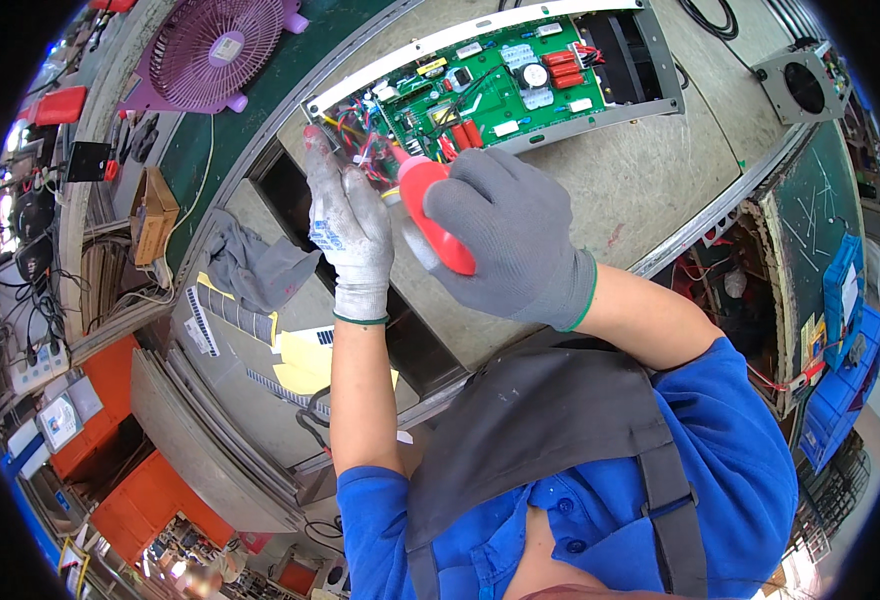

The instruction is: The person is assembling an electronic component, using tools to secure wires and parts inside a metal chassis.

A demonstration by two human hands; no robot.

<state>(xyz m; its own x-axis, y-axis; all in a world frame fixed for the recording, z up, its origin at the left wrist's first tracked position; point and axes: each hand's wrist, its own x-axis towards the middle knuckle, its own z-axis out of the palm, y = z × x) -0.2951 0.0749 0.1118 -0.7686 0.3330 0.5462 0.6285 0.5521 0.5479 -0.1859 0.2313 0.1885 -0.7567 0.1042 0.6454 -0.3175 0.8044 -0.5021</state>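
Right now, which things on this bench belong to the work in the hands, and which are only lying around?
In use:
- right hand gripping the red squeeze bottle
- left hand at the coloured wires
- green circuit board in its metal tray

Lying about:
- purple fan
- grey cloth
- small cardboard box
- yellow papers

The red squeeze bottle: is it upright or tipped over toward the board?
Tipped. The red squeeze bottle lies slanted in the right hand, its nozzle aimed at the wires on the green circuit board.
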